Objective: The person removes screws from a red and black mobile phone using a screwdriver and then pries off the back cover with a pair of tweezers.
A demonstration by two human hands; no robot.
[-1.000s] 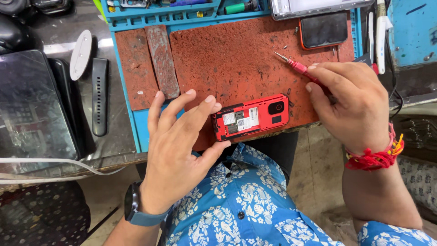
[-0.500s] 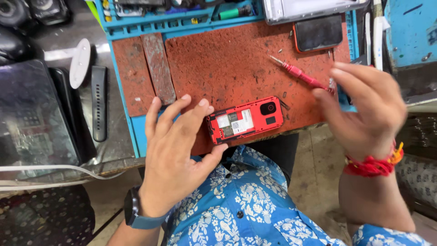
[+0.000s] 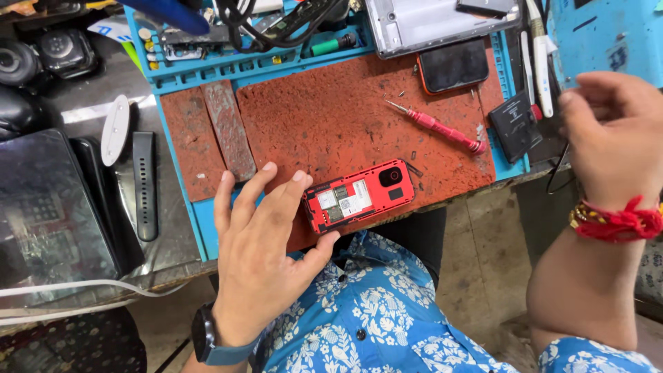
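The red phone [image 3: 359, 197] lies back-up, cover off, at the near edge of the rust-red mat [image 3: 324, 124]. The left hand [image 3: 266, 252] rests beside it, fingers spread wide, thumb touching its near left corner. The right hand [image 3: 611, 138] hovers off to the right near the black battery [image 3: 512, 124], fingers loosely curled, holding nothing I can make out. The red screwdriver [image 3: 436, 126] lies loose on the mat. A nudge from the thumb could likely tip the phone off the edge; tiny screws [image 3: 402, 93] scattered nearby could roll away

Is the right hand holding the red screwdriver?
No, the red screwdriver lies alone on the mat, apart from the right hand.
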